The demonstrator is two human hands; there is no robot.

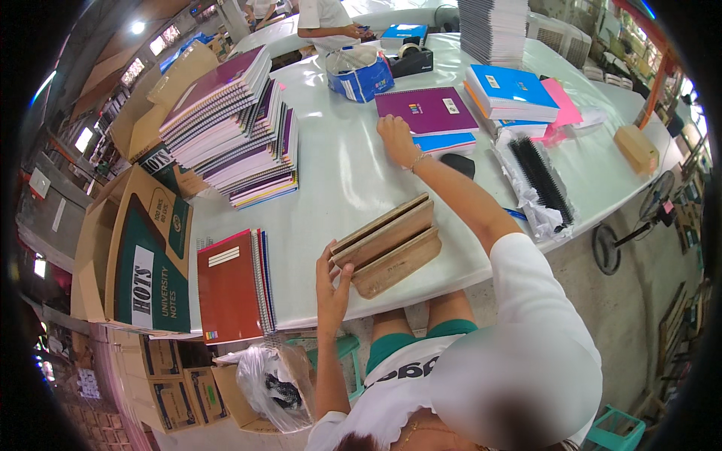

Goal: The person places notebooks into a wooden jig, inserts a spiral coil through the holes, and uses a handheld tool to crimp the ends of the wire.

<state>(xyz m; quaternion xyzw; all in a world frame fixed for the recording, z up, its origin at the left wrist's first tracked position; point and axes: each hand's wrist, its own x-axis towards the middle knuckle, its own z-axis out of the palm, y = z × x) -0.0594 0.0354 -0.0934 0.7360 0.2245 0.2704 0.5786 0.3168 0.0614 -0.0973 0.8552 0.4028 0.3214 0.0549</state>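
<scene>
My left hand (332,289) grips the left end of a slotted wooden holder (391,244) near the table's front edge, thumb on the near side. Its slots look unfilled. Stretched farther out, my right hand (397,140) has its fingers curled on the left edge of a purple spiral notebook (436,110). That notebook lies partly over a blue notebook (445,143). A dark rounded object (458,164) sits beside my right wrist, partly hidden by the arm.
Tall piles of purple notebooks (233,131) stand at left, with red notebooks (229,286) and a green-brown carton (150,255) nearer. Blue notebooks (515,90), black spiral coils (538,180), a tape dispenser (412,62) and a blue bag (359,74) lie beyond. A person (323,19) sits across.
</scene>
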